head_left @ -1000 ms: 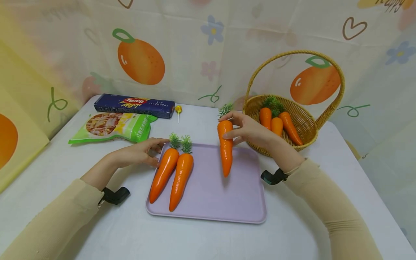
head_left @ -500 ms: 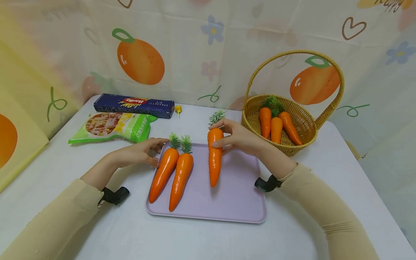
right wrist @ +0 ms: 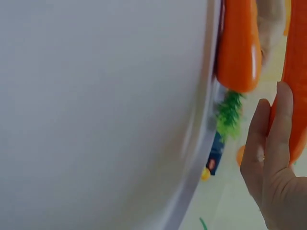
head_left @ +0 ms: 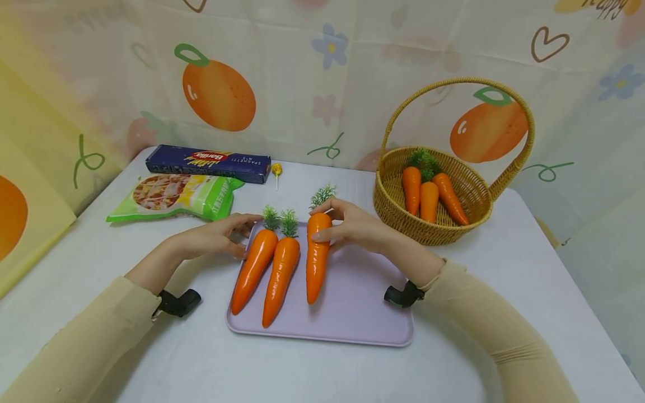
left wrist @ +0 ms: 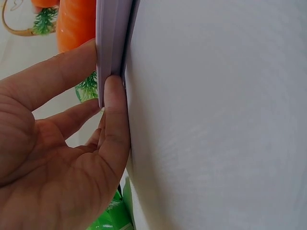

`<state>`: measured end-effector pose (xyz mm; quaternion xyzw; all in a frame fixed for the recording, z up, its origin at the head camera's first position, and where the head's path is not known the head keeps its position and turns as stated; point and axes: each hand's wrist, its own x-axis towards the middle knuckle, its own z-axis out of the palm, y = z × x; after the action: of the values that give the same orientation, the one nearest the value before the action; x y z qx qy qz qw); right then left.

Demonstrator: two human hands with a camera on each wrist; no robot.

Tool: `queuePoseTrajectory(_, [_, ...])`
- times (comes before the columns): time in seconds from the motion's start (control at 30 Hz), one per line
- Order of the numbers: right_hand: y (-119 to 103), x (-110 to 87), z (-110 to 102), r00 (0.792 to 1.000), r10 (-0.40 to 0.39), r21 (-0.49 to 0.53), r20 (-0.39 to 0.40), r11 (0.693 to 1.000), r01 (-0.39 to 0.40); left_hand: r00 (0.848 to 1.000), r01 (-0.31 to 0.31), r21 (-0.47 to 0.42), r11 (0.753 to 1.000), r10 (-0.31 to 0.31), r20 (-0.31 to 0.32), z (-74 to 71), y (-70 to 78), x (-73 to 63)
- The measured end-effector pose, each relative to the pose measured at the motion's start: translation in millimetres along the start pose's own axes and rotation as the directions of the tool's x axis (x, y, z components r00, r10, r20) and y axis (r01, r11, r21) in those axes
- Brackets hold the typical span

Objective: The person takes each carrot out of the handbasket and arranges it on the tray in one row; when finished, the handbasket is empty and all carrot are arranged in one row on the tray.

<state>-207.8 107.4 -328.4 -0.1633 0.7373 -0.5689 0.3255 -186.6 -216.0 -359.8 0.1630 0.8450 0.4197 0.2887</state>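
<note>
In the head view my right hand (head_left: 350, 226) grips an orange carrot (head_left: 317, 257) with a feathery green top near its thick end. The carrot hangs above the lilac tray (head_left: 363, 302), its tip pointing toward me. Two more carrots lie side by side at the tray's left: an outer carrot (head_left: 254, 271) and an inner carrot (head_left: 281, 282). My left hand (head_left: 219, 238) holds the tray's back left corner. The left wrist view shows that hand's thumb and fingers (left wrist: 115, 103) against the tray's rim (left wrist: 111, 43). In the right wrist view the gripped carrot (right wrist: 298, 76) is partly cut off.
A wicker basket (head_left: 398, 210) with a tall handle stands behind the tray at right, with several carrots inside. At the back left are a blue spaghetti box (head_left: 206, 162), a green food packet (head_left: 176, 196) and a yellow lollipop (head_left: 276, 169). A printed cloth hangs behind the table.
My right hand has carried its carrot left and toward me over the tray, away from the basket and closer to the two lying carrots. The left hand has stayed in place.
</note>
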Motion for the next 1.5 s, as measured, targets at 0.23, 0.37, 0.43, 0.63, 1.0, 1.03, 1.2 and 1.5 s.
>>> queuePoseTrajectory(0.23, [6.2, 3.4, 11.3, 0.998, 0.054, -0.015, 0.034, 0.998, -0.053, 1.0, 0.0, -0.001, 1.0, 0.0, -0.002, -0.8, 0.2, -0.4])
queuePoseTrajectory(0.37, [8.4, 5.3, 15.7, 0.997, 0.064, -0.018, 0.051, 0.998, -0.063, 1.0, 0.001, 0.001, 1.0, -0.001, 0.0, -0.7, -0.3, 0.5])
queuePoseTrajectory(0.43, [9.1, 6.5, 17.7, 0.996, 0.069, -0.013, 0.06, 0.998, -0.068, 1.0, 0.0, 0.004, 1.0, 0.0, 0.0, -0.7, -0.5, 0.7])
queuePoseTrajectory(0.63, [10.1, 6.9, 21.4, 0.993, 0.092, -0.014, 0.073, 0.996, -0.092, 1.0, 0.003, 0.0, 1.0, -0.003, 0.001, -0.1, -0.4, 0.8])
queuePoseTrajectory(1.0, [14.3, 5.1, 22.5, 0.991, 0.107, -0.022, 0.082, 0.994, -0.106, 1.0, 0.009, 0.002, 1.0, -0.009, 0.002, -0.2, -0.8, 1.5])
queuePoseTrajectory(1.03, [14.5, 4.9, 22.8, 0.991, 0.106, -0.024, 0.082, 0.994, -0.104, 1.0, 0.009, 0.003, 1.0, -0.009, 0.003, -0.3, -0.9, 1.6])
queuePoseTrajectory(1.2, [14.1, 3.9, 24.0, 0.994, 0.094, -0.078, 0.058, 0.993, -0.089, 1.0, 0.004, 0.009, 1.0, -0.004, 0.002, -0.8, -1.4, 2.0])
queuePoseTrajectory(1.5, [11.9, 2.5, 25.2, 0.997, 0.07, -0.193, 0.035, 0.979, -0.062, 1.0, 0.004, 0.004, 1.0, -0.004, 0.002, -0.6, 0.2, 1.0])
